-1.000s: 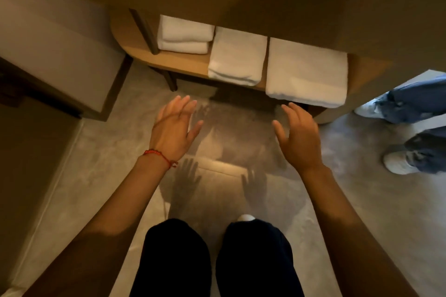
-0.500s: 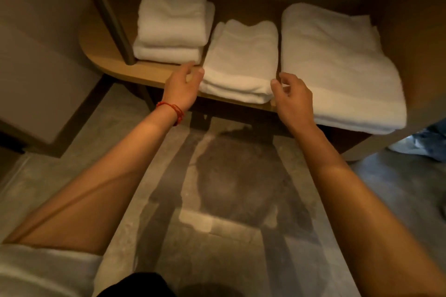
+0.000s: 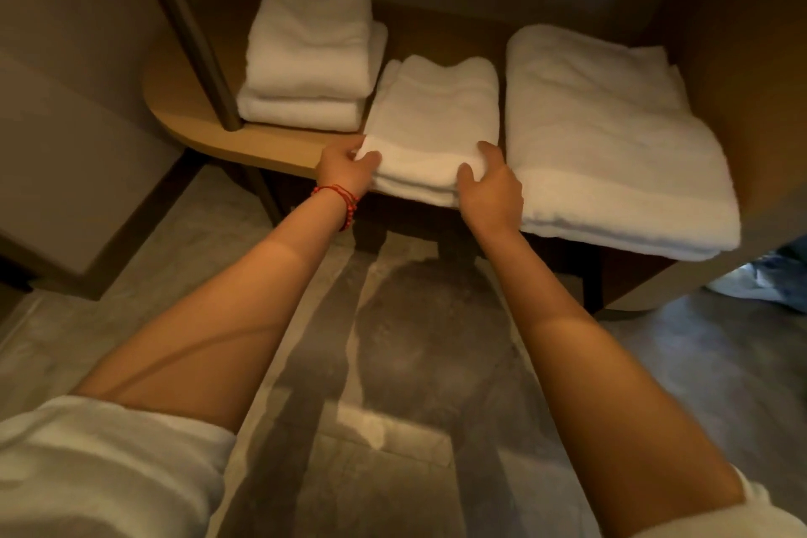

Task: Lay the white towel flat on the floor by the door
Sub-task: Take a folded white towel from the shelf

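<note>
Towels lie folded on a low wooden shelf (image 3: 279,153) under a counter. The white towel (image 3: 432,118) of the task is the middle one, folded in a thick pad, with its near edge hanging a little over the front of the shelf. The left hand (image 3: 345,170) takes its near left corner, with the thumb on top and the fingers closed around the edge. The right hand (image 3: 491,188) holds the near right corner in the same way, the thumb pressed on the top layer and the fingers curled around the side of the fold. Both hands are closed on the cloth, and the towel rests on the shelf.

To the left stands a stack of two smaller towels (image 3: 305,66), just beside a slanted metal post (image 3: 192,35). To the right lies a large folded towel (image 3: 611,135), touching the middle one along its side. The left wrist wears a red bead bracelet (image 3: 345,199). Both arms come out of short white sleeves (image 3: 100,467). Below is a grey stone floor (image 3: 393,363) with the shadow of the person on it. At the far right edge I see a shoe (image 3: 746,282) and blue jeans of another person.
</note>
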